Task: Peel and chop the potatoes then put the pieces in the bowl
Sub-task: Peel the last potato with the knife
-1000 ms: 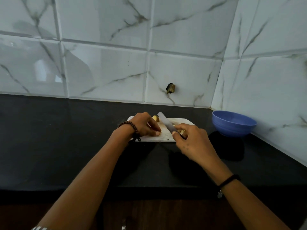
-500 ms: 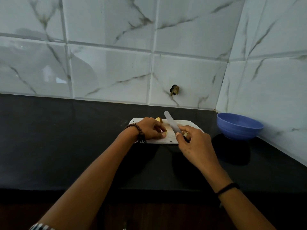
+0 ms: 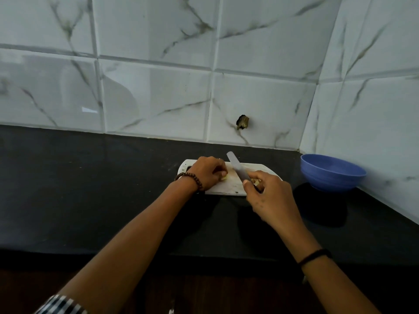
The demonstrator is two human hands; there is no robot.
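Note:
A white cutting board lies on the black counter. My left hand curls over a pale yellow potato piece on the board, hiding most of it. My right hand grips the handle of a knife; its grey blade points up and away, just right of the left fingers. Some potato bits show beside the right thumb. The blue bowl stands to the right in the counter's corner; I cannot see inside it.
The black counter stretches wide to the left of the board. Marble-look tiled walls close the back and the right side. A small dark fitting sticks out of the back wall above the board. The counter's front edge runs below my forearms.
The view has shifted slightly. My left hand now covers the potato piece more fully, and the knife blade sits close to its fingers; the right hand keeps its grip.

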